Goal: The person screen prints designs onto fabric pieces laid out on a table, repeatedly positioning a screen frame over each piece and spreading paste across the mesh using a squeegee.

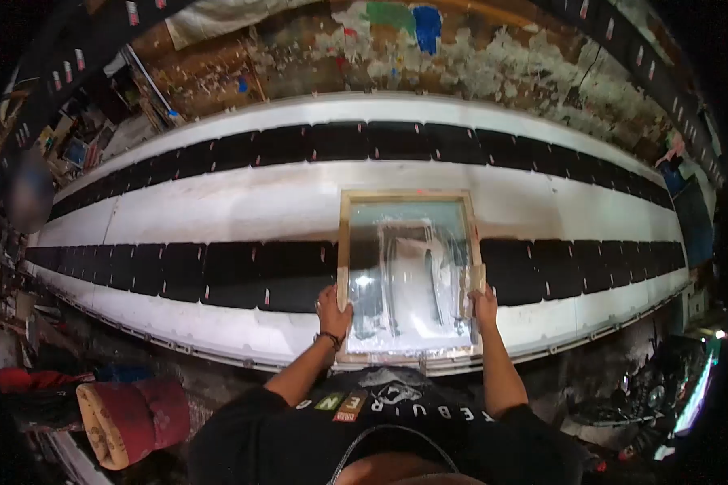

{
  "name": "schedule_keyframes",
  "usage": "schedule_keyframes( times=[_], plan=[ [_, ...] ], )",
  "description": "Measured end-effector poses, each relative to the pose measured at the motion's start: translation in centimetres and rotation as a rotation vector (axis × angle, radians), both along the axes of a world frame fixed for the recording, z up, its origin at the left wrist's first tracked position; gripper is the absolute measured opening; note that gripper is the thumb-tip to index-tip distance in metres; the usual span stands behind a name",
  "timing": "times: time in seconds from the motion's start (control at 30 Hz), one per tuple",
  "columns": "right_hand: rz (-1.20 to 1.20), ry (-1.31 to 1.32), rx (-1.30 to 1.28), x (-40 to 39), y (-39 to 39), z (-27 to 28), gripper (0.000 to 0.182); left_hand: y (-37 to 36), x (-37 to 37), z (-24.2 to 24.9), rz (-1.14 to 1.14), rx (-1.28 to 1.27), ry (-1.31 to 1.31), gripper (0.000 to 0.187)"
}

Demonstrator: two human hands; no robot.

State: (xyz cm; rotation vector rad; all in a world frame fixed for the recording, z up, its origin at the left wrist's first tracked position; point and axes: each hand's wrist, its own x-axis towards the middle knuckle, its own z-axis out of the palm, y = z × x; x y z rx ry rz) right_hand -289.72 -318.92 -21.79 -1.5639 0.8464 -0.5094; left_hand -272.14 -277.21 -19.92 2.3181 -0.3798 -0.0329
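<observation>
A wooden screen-printing frame point(344, 242) with a see-through mesh lies across the near row of black fabric pieces point(267, 275). White ink point(412, 287) is smeared over the middle and lower part of the mesh. My left hand point(332, 314) is closed on the frame's left side, near its lower corner. On the right side, my right hand point(484, 307) is closed at the frame's edge, together with a short wooden bar point(478, 283) that looks like a squeegee handle. Its blade side is not clear against the mesh.
The long white table point(218, 198) carries a second row of black pieces point(396, 141) farther back, with small light-and-red marks along the edges. Behind stands a stained, peeling wall point(501, 65). A rolled maroon cushion point(137, 420) is at lower left, and dark clutter point(631, 404) at lower right.
</observation>
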Motion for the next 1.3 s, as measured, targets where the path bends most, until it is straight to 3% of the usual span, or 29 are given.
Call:
schedule_keyframes(
  times=[0.07,0.13,0.2,0.23,0.27,0.3,0.4,0.43,0.5,0.6,0.67,0.7,0.8,0.87,0.9,1.0,1.13,1.17,1.23,1.3],
  plan=[
    [-0.042,-0.028,0.059,0.7,1.4,0.5,0.040,-0.3,0.6,0.4,0.013,0.087,0.017,0.071],
    [-0.101,0.239,-0.881,2.1,3.5,1.5,0.034,-1.9,2.0,3.2,-0.019,0.092,-0.044,0.072],
    [0.096,0.168,-1.032,6.5,5.6,7.6,0.034,-5.2,5.9,5.7,-0.167,-0.002,-0.191,0.074],
    [0.277,0.154,-1.021,9.8,5.2,8.0,0.038,-7.5,8.6,6.2,-0.284,-0.089,-0.245,0.075],
    [0.453,0.328,-0.874,13.9,5.2,9.5,0.039,-9.9,11.5,6.0,-0.400,0.006,-0.191,0.079],
    [0.539,0.418,-0.952,17.6,5.3,10.1,0.038,-12.0,13.8,7.4,-0.526,-0.036,-0.174,0.078],
    [0.741,0.545,-1.132,26.5,3.9,8.9,0.032,-16.5,18.9,6.5,-0.577,0.056,-0.087,0.063],
    [0.780,0.580,-1.067,27.4,4.0,8.6,0.032,-16.8,18.9,6.4,-0.580,0.049,0.003,0.058],
    [0.751,0.528,-1.105,23.8,5.7,7.4,0.030,-15.7,17.0,5.3,-0.582,0.049,0.113,0.053],
    [0.742,0.434,-1.172,14.1,9.6,7.0,0.038,-10.9,7.6,3.9,-0.603,-0.010,-0.018,0.045],
    [0.839,0.552,-1.017,7.1,13.1,9.1,0.042,-7.8,0.8,4.1,-0.655,0.069,0.078,0.046],
    [0.846,0.512,-1.004,3.7,14.2,9.2,0.041,-6.2,-1.8,4.4,-0.658,-0.118,0.128,0.049],
    [0.839,0.458,-0.921,0.4,15.6,10.6,0.046,-4.3,-5.4,2.2,-0.607,-0.435,0.416,0.045],
    [0.846,0.429,-0.926,0.0,15.3,12.1,0.046,-3.4,-3.6,2.7,-0.543,-0.213,-0.001,0.044],
    [0.841,0.379,-0.925,0.4,15.2,12.4,0.045,-3.1,-2.7,3.9,-0.332,-0.015,-0.091,0.046],
    [0.947,0.493,-0.874,-2.6,16.1,13.3,0.045,-1.8,0.0,2.9,0.092,0.097,-0.003,0.067],
    [0.924,0.427,-1.063,-1.2,14.9,10.2,0.054,-0.5,0.7,1.7,-0.003,0.115,0.085,0.072],
    [0.927,0.463,-1.062,1.2,14.0,9.6,0.054,-0.6,0.6,1.7,-0.003,0.046,0.081,0.072],
    [0.762,0.297,-1.132,7.6,12.0,8.1,0.052,-0.7,0.6,2.0,-0.015,-0.020,0.070,0.072],
    [0.614,0.250,-1.145,14.1,9.9,6.7,0.044,-1.1,0.3,2.7,0.029,-0.245,0.349,0.069]
  ],
)
